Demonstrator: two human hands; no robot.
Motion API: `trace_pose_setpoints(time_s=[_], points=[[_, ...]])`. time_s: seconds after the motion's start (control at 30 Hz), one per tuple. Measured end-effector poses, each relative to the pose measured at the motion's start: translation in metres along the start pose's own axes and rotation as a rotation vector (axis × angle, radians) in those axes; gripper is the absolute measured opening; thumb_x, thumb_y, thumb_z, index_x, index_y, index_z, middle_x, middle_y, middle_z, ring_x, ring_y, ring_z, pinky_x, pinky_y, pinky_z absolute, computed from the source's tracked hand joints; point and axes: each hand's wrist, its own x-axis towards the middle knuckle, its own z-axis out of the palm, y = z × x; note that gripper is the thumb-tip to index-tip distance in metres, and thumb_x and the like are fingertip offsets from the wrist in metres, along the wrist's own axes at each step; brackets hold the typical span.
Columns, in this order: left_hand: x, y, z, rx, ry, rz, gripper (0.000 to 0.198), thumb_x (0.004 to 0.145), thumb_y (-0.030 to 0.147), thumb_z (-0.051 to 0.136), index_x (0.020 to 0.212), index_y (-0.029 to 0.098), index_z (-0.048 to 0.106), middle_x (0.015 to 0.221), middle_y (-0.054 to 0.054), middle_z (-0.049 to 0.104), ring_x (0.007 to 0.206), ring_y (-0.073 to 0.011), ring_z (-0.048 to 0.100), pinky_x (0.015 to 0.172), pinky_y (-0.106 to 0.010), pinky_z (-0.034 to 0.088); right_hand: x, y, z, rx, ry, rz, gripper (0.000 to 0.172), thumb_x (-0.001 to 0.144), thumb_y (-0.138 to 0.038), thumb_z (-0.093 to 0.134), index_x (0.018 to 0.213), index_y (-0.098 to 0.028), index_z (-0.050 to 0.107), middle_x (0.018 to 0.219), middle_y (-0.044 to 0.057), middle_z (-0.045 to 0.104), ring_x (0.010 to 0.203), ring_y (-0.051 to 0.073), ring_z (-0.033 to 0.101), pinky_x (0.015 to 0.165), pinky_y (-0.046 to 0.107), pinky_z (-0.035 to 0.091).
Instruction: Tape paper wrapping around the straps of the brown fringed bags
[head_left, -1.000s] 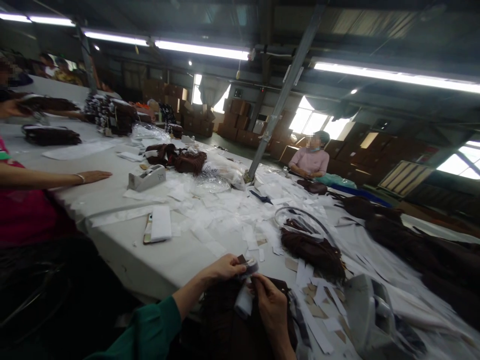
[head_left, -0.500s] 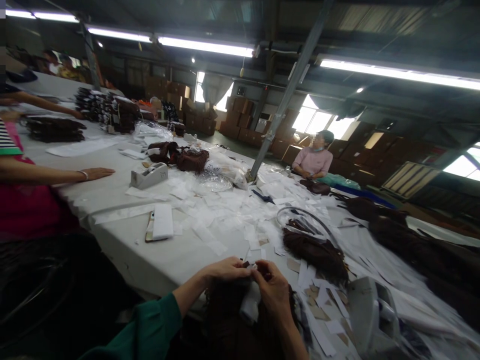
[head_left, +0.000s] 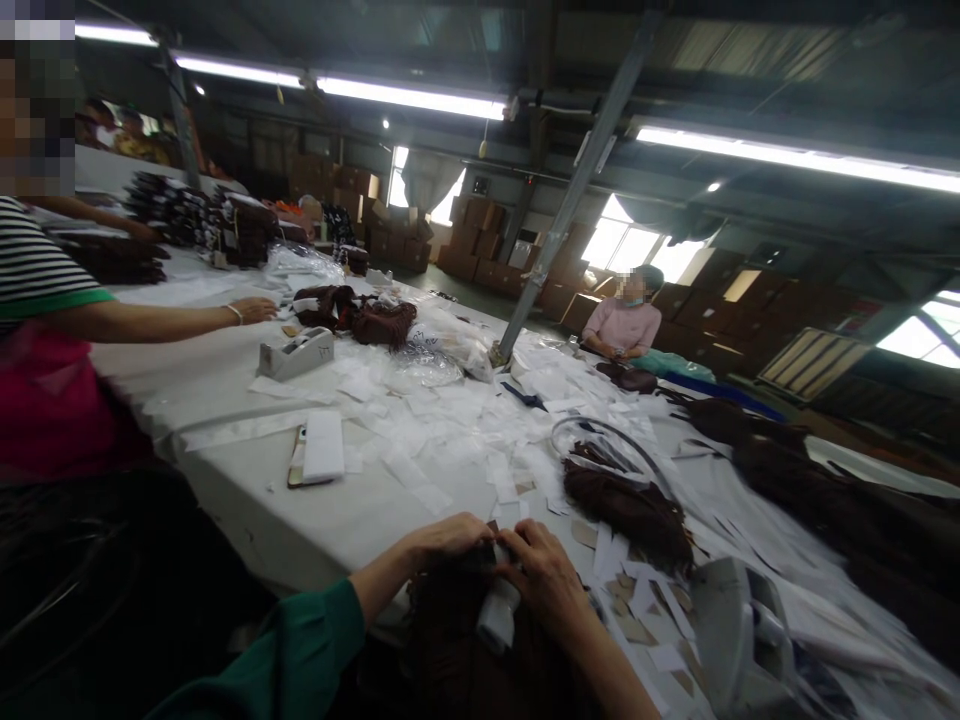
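A dark brown cloth bundle [head_left: 457, 640] lies at the near table edge, with a white paper-like wrap [head_left: 497, 615] on it. My left hand [head_left: 450, 540] closes on the bundle's far end, its fingertips partly hidden. From the other side my right hand [head_left: 546, 570] grips the same end, fingers bent over it just above the white wrap. Both hands nearly meet there, by a small brown tab. To the right, a grey tape dispenser [head_left: 739, 635] stands near my right forearm.
Paper slips [head_left: 420, 440] cover the white table. A phone with white paper on it [head_left: 322, 447], a second tape dispenser [head_left: 298, 353], a brown fringed bundle [head_left: 628, 500] and a metal post [head_left: 551, 215] stand around. At left a co-worker's arm [head_left: 165, 320] reaches over the table.
My right hand has turned flatter and its fingers have spread over the bundle's end; my left fingers have curled inward. The co-worker at left has leaned in and reached farther right.
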Motion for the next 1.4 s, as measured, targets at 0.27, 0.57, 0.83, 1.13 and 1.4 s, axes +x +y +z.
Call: trace_pose_setpoints(time_s=[0.27, 0.57, 0.83, 1.13, 1.4], points=[[0.001, 0.012, 0.014, 0.114, 0.029, 0.031, 0.021, 0.075, 0.029, 0.053, 0.056, 0.018, 0.056, 0.053, 0.003, 0.045, 0.055, -0.0129, 0.04, 0.054, -0.024, 0.031, 0.005, 0.003, -0.013, -0.001, -0.116, 0.0, 0.023, 0.074, -0.015, 0.073, 0.093, -0.023, 0.064, 0.089, 0.004, 0.058, 0.079, 0.02, 0.056, 0.069, 0.03, 0.046], [-0.016, 0.015, 0.023, 0.173, 0.055, 0.049, 0.017, 0.076, 0.025, 0.053, 0.082, 0.019, 0.068, 0.068, 0.002, 0.06, 0.065, -0.0149, 0.05, 0.06, -0.023, 0.037, -0.008, 0.003, 0.001, -0.013, -0.023, 0.009, 0.026, 0.076, -0.013, 0.066, 0.099, -0.023, 0.066, 0.085, 0.005, 0.057, 0.077, 0.02, 0.056, 0.069, 0.031, 0.045], [-0.017, 0.013, 0.026, 0.239, 0.128, 0.054, 0.023, 0.08, 0.026, 0.049, 0.089, 0.02, 0.069, 0.079, -0.001, 0.066, 0.074, -0.0181, 0.056, 0.069, -0.025, 0.042, -0.012, 0.011, 0.016, 0.098, 0.111, -0.018, 0.022, 0.082, -0.019, 0.058, 0.103, -0.022, 0.062, 0.085, 0.005, 0.061, 0.081, 0.021, 0.058, 0.073, 0.033, 0.047], [-0.013, 0.011, 0.025, 0.317, 0.108, 0.029, 0.03, 0.081, 0.025, 0.048, 0.1, 0.021, 0.071, 0.082, -0.001, 0.067, 0.076, -0.0186, 0.057, 0.07, -0.026, 0.042, -0.008, 0.012, 0.006, 0.22, -0.012, 0.026, 0.036, 0.078, -0.012, 0.06, 0.112, -0.026, 0.063, 0.087, 0.003, 0.057, 0.081, 0.019, 0.06, 0.071, 0.028, 0.05], [-0.011, 0.015, 0.018, 0.346, 0.052, 0.012, 0.031, 0.079, 0.027, 0.046, 0.091, 0.017, 0.073, 0.073, -0.001, 0.065, 0.068, -0.0162, 0.054, 0.06, -0.023, 0.039, -0.011, 0.011, -0.003, 0.043, -0.072, -0.082, 0.032, 0.086, -0.019, 0.058, 0.118, -0.024, 0.06, 0.099, 0.007, 0.062, 0.081, 0.02, 0.061, 0.073, 0.032, 0.049]])
